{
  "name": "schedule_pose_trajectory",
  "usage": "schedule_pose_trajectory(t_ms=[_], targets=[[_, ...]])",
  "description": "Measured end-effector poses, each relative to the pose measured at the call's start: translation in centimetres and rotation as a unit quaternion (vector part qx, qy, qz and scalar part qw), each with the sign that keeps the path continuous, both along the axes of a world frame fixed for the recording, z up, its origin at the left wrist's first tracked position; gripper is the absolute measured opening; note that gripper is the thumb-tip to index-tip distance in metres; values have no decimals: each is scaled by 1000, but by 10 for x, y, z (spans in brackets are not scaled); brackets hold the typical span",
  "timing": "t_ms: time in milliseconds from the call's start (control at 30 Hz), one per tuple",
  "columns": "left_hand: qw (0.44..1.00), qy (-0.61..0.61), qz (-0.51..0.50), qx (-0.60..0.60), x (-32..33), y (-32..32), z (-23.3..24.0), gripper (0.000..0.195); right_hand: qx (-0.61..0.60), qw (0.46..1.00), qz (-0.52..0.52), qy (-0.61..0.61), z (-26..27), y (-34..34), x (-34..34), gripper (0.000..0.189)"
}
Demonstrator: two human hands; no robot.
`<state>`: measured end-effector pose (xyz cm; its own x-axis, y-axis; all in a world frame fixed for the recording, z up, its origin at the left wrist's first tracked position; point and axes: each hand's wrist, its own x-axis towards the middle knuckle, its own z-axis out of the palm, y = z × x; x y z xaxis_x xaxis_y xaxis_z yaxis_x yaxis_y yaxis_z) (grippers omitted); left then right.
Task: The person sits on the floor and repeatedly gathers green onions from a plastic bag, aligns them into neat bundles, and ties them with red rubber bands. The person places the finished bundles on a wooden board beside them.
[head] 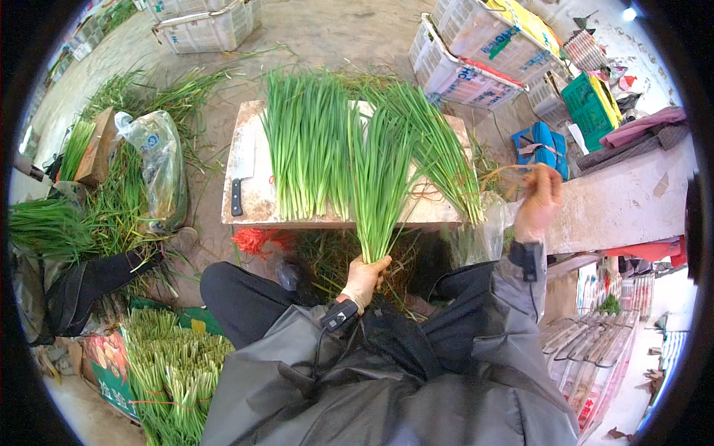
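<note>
My left hand [362, 279], in a pale thin glove, grips a bunch of garlic chives [380, 184] by the lower stems. The green leaves fan out away from me over the front edge of a worn low board [245, 142]. Off to the right, my raised right hand [538, 203] pinches a few brownish withered strands [499, 171], slightly blurred. A thick row of chives [307, 150] lies on the board's left half, pale stem ends towards me. Another loose pile of chives [440, 150] slants across the right side. A kitchen knife [239, 184] rests at the left edge.
Red ties [259, 240] hang below the board's front. Trimmings and a clear plastic bag [162, 173] lie left, beside another person's dark-clothed leg [100, 284]. Tied chive bundles [173, 362] stand lower left. White crates [463, 67] are stacked at upper right; a ledge [625, 195] runs right.
</note>
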<state>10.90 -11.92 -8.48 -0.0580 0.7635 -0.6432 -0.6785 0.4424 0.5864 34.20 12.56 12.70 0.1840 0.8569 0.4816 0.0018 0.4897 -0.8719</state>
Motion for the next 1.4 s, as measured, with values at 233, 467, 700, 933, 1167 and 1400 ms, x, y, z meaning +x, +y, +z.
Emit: schedule_pose_trajectory(t_ms=[233, 467, 700, 933, 1167, 1400], targets=[[999, 51, 9, -14, -3, 5, -2, 20, -247, 932, 211, -158, -6, -74, 12, 16], [975, 213, 30, 55, 12, 4, -41, 42, -74, 759, 237, -601, -131, -134, -57, 20], [942, 331, -40, 32, 22, 6, -52, 60, -106, 767, 178, -607, -148, -152, -131, 31], [990, 93, 14, 104, 16, 4, -13, 47, -300, 835, 296, -353, -164, -135, -112, 27], [994, -100, -23, 42, 3, 2, 2, 28, -396, 865, 287, -113, -146, -121, -83, 17], [994, -103, -44, 6, 2, 1, -13, 27, -265, 907, 230, 231, -105, -87, -22, 6]])
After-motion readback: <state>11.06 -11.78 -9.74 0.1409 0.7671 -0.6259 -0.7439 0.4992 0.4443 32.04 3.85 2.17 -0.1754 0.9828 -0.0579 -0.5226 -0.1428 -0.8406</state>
